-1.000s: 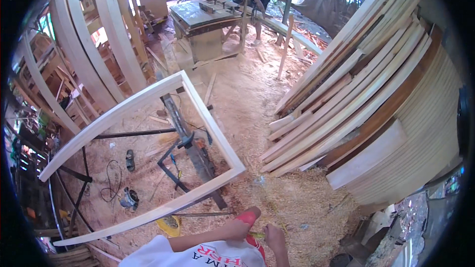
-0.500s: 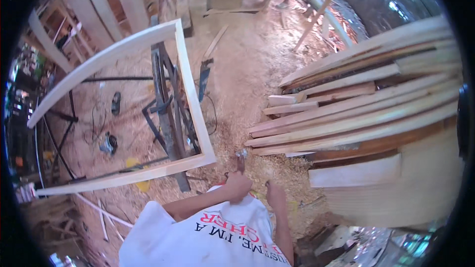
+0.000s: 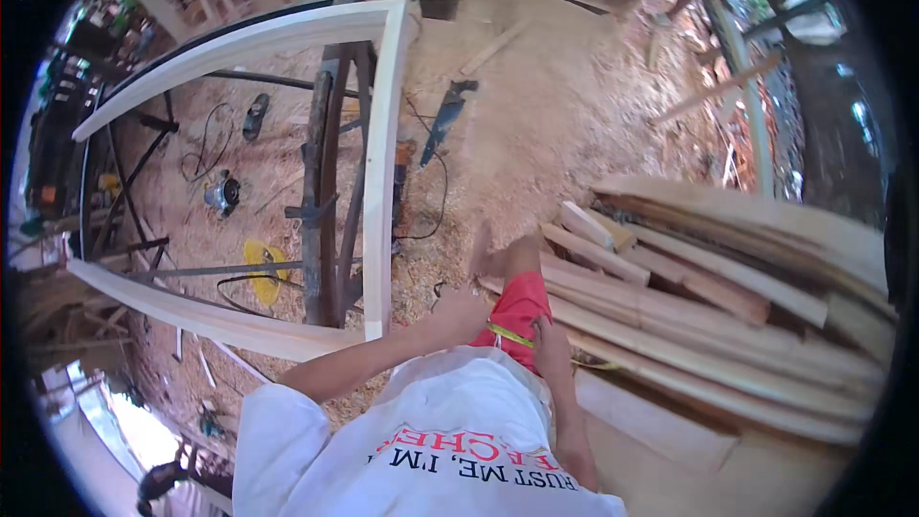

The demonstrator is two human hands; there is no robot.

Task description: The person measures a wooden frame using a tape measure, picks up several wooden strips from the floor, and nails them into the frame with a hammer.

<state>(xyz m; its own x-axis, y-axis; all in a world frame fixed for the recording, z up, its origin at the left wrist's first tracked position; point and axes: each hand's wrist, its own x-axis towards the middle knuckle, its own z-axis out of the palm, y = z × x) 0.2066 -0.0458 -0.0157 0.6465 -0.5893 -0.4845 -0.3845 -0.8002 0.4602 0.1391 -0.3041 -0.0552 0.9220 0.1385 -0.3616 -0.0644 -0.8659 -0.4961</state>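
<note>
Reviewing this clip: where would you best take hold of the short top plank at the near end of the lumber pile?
Probably at the free near end of the short plank, from above and the left: that end sticks out of the pile, while the rest is wedged among the other boards.

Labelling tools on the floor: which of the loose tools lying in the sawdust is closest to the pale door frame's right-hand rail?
The dark handsaw, lying just right of the frame rail. The round power tool and the dark sandal-shaped item lie inside the frame opening, further left.

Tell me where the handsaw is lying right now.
In the head view the handsaw lies on the sawdust floor, upper middle, just right of the white wooden frame and well ahead of both hands.
</note>
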